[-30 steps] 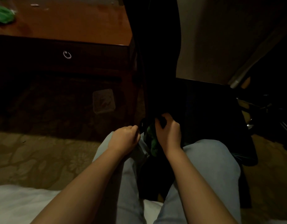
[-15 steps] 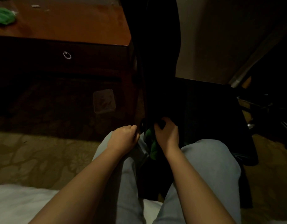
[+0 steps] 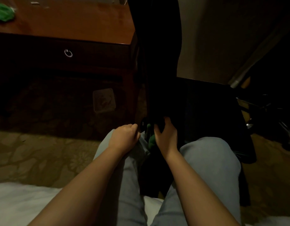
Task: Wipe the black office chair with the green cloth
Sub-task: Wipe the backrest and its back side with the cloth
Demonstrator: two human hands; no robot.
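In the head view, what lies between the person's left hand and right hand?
A fold of the green cloth, bunched against the right hand, and just above it a dark knob-like part of the black office chair. The head view is dim.

Crumpled green cloth (image 3: 151, 141) low against black office chair (image 3: 158, 70)

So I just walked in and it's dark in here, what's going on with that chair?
A person sits on a white bed with the black office chair standing between their knees. Their right hand grips a low part of the chair, with the green cloth bunched under it. The left hand is curled beside it, and what it holds is hidden. A green bundle lies on the wooden desk.
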